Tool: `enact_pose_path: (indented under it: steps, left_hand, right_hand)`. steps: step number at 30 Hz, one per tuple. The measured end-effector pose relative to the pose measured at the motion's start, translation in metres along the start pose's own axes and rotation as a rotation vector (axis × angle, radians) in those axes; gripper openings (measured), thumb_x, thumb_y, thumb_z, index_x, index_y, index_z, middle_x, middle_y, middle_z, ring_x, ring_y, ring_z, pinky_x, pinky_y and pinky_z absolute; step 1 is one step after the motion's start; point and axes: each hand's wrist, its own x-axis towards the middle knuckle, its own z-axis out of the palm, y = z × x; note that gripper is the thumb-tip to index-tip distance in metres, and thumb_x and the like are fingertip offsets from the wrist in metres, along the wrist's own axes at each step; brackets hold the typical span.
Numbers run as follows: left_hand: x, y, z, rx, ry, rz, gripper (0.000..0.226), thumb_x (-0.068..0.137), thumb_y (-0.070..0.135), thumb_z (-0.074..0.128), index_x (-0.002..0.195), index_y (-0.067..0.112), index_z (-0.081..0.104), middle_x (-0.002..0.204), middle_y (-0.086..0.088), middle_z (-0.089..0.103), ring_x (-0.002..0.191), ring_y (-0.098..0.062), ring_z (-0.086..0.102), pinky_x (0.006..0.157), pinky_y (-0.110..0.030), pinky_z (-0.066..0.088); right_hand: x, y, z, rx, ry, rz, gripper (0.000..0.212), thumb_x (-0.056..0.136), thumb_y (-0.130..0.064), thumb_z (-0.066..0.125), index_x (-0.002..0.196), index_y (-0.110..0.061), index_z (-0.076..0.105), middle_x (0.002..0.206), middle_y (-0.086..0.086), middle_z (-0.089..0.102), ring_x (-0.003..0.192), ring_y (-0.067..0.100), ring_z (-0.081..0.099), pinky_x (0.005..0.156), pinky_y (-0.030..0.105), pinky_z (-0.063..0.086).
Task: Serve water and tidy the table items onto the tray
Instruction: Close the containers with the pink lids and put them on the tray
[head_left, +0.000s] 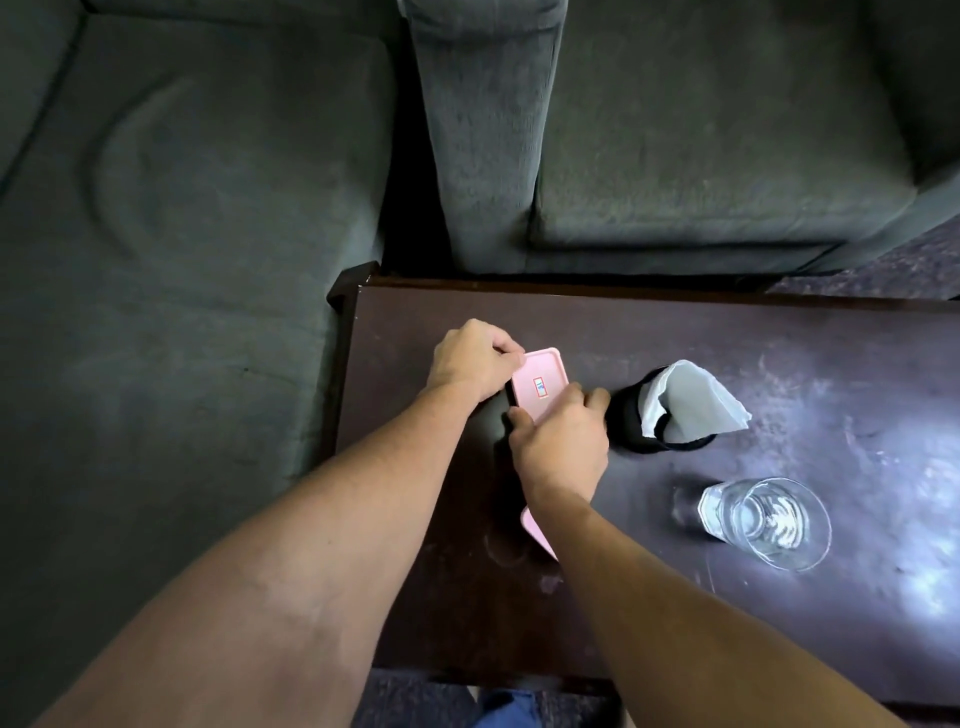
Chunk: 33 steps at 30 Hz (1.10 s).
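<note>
A pink tray (540, 387) with a small sticker on its visible face lies lengthwise on the dark table (779, 364), near the left end. My left hand (470, 361) grips its far left corner. My right hand (561, 441) holds its right edge with fingers curled over it, and my right forearm hides most of the tray's near half; only a pink corner shows there. A clear drinking glass (766, 522) holding water stands to the right, apart from both hands. Just right of my right hand sits a black holder (631, 410) with a white napkin (691, 400).
A dark shape (496, 423) lies under the tray's left edge; I cannot tell what it is. Grey sofa cushions (701, 130) border the table's far and left sides. The table's near edge runs just below my forearms.
</note>
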Motion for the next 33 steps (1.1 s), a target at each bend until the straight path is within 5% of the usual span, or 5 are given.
enact_pose_path:
  steps: [10,16,21,25,33]
  left_hand:
    - [-0.019,0.007,0.002,0.058,0.02,-0.001,0.02,0.09,0.025,0.06,0.099,0.031,0.077,0.108,-0.004,0.074,0.104,-0.029,0.067,0.091,-0.035,0.056]
    - [-0.071,-0.003,-0.012,-0.058,0.016,0.065,0.016,0.077,0.036,0.061,0.085,0.03,0.074,0.06,0.011,0.065,0.078,-0.02,0.07,0.074,-0.032,0.054]
    - [-0.128,-0.005,0.006,0.087,-0.089,0.127,0.021,0.077,0.049,0.061,0.087,0.032,0.069,0.061,0.008,0.06,0.068,-0.017,0.061,0.066,-0.033,0.048]
    - [-0.159,-0.007,0.027,0.269,-0.054,0.126,0.025,0.083,0.05,0.055,0.085,0.026,0.062,0.072,0.004,0.065,0.08,-0.028,0.063,0.071,-0.038,0.053]
    - [-0.168,-0.016,0.046,0.223,-0.033,-0.017,0.023,0.075,0.052,0.057,0.081,0.031,0.065,0.075,0.009,0.064,0.083,-0.023,0.065,0.072,-0.034,0.052]
  right_hand:
    - [0.008,0.005,-0.01,0.0,-0.101,-0.058,0.049,0.08,-0.041,0.074,0.11,-0.011,0.051,0.116,0.01,0.058,0.106,0.035,0.06,0.081,0.038,0.048]
    - [-0.024,0.035,-0.044,0.044,-0.015,-0.256,0.051,0.071,-0.042,0.067,0.113,-0.019,0.053,0.106,0.002,0.056,0.098,0.029,0.057,0.065,0.033,0.04]
    - [-0.063,0.079,-0.066,-0.012,0.038,-0.381,0.06,0.066,-0.053,0.07,0.116,-0.023,0.054,0.102,-0.005,0.053,0.098,0.022,0.052,0.064,0.036,0.052]
    - [-0.08,0.099,-0.067,0.009,-0.012,-0.38,0.054,0.07,-0.058,0.068,0.108,-0.023,0.055,0.099,-0.003,0.054,0.097,0.025,0.054,0.064,0.038,0.05]
    - [-0.093,0.124,-0.056,-0.104,-0.127,-0.391,0.062,0.073,-0.051,0.066,0.124,-0.021,0.05,0.109,-0.001,0.054,0.103,0.025,0.055,0.073,0.039,0.051]
